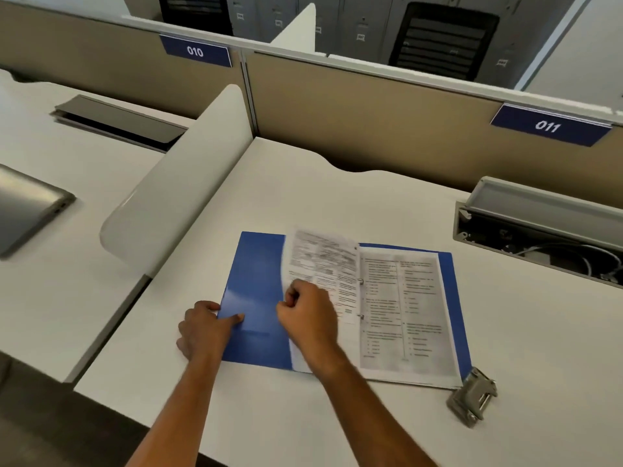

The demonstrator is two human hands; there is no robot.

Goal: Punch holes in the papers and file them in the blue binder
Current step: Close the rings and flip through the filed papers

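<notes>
The blue binder (251,298) lies open on the white desk. Printed papers (418,315) sit on its right half, threaded on the metal rings (360,298). One printed sheet (320,257) stands lifted over the left cover, blurred by motion. My right hand (308,315) pinches that sheet's left edge with closed fingers. My left hand (205,326) rests flat on the binder's left cover, fingers apart, at its left edge. A grey metal hole punch (472,401) lies by the binder's front right corner.
A white curved divider (178,183) rises to the left of the desk (337,197). An open cable tray (539,230) with wires sits at the back right. A tan partition (371,109) closes the back. A grey laptop (23,214) lies on the neighbouring desk at far left.
</notes>
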